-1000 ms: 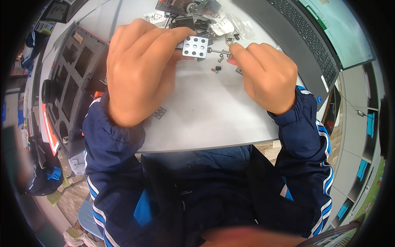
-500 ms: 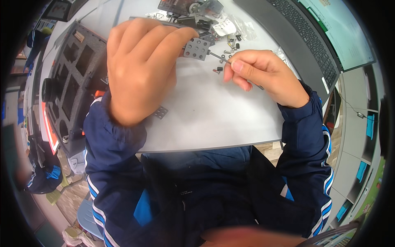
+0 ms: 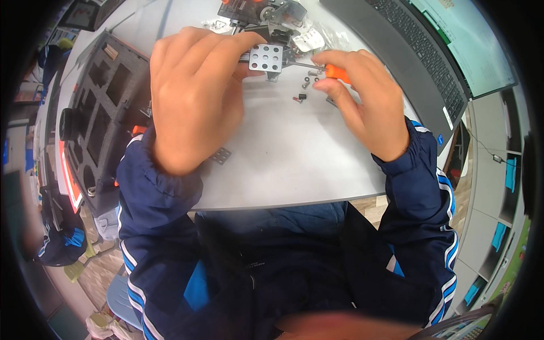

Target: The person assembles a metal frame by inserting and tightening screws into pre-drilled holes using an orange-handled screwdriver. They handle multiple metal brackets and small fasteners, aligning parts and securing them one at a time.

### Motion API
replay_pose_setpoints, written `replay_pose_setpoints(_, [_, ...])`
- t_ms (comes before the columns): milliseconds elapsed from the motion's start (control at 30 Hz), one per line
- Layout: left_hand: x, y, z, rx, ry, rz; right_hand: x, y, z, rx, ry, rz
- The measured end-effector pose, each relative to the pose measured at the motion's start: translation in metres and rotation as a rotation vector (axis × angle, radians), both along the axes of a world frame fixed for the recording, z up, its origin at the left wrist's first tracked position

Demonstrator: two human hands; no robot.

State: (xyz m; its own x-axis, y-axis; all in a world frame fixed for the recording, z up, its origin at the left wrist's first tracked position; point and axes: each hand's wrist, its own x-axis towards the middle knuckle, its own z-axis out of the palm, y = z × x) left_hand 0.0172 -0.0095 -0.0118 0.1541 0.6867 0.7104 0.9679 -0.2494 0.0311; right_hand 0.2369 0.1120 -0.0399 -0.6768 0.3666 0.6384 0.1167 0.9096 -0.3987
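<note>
My left hand point(image 3: 198, 96) is closed around a grey metal bracket point(image 3: 266, 58) with rows of round holes, held above the table. Its perforated face is turned up, and the rest of the part is hidden behind my fingers. In my right hand point(image 3: 368, 99) is a screwdriver with an orange handle point(image 3: 336, 74), pinched between thumb and fingers. The shaft point(image 3: 306, 66) points left to the bracket's right side; whether its tip sits in a screw I cannot tell. Near my left wrist, a second perforated plate point(image 3: 221, 155) lies on the table.
Small screws and spacers point(image 3: 302, 96) lie scattered beyond my hands, with clear plastic bags point(image 3: 334, 37) and a partly built mechanism point(image 3: 249, 11) farther back. A laptop point(image 3: 411, 51) stands at the right. At the left rests a foam-lined case point(image 3: 105, 102).
My right hand has shifted its grip and now shows an orange handle where a thin dark shaft was pinched before. The bracket has turned, its holed face now brighter.
</note>
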Motion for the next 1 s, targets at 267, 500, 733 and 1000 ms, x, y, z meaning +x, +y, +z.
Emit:
replay_pose_setpoints(267, [0.0,0.005,-0.003,0.045,0.082,-0.013,-0.002,0.005,-0.005,-0.151,0.005,-0.02])
replay_pose_setpoints(500, [0.003,0.004,-0.002,0.007,0.027,-0.016,-0.001,-0.001,-0.004,-0.086,0.098,-0.062])
replay_pose_setpoints(733, [0.002,0.001,-0.003,-0.012,-0.054,0.037,0.0,0.01,-0.002,0.15,0.157,-0.043])
replay_pose_setpoints(1000, [0.003,0.005,-0.003,0.059,-0.069,0.001,-0.003,0.008,-0.004,-0.283,0.096,0.048])
